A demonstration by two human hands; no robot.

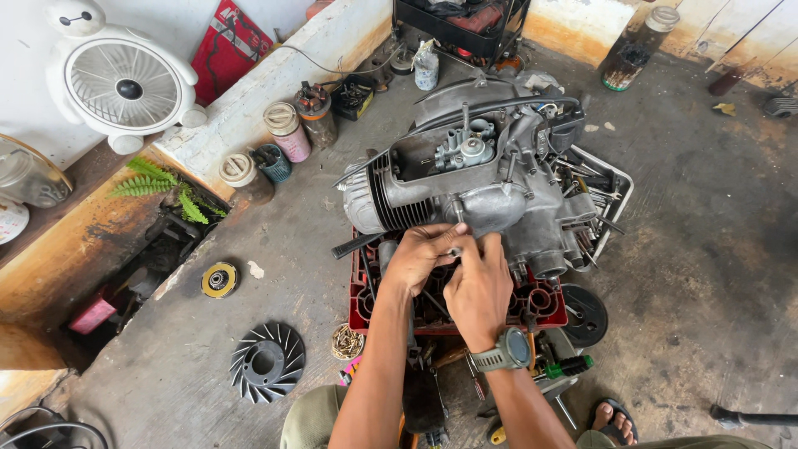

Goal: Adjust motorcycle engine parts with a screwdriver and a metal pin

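A grey metal engine (490, 179) with cooling fins and a small carburettor (465, 148) on top rests on a red plastic crate (540, 303). My left hand (420, 254) and my right hand (478, 287), which wears a grey wristwatch, meet at the engine's lower front edge. Their fingertips pinch together around a small part that is too hidden to name. Loose tools (573, 366) lie on the floor under my forearms.
On the concrete floor lie a black fan wheel (268, 362), a yellow-rimmed disc (219, 279) and a black pulley (587, 316). Several cans (287, 130) line a low wall on the left. A white fan (123, 83) stands behind it. A white basket of tools (603, 187) sits right of the engine.
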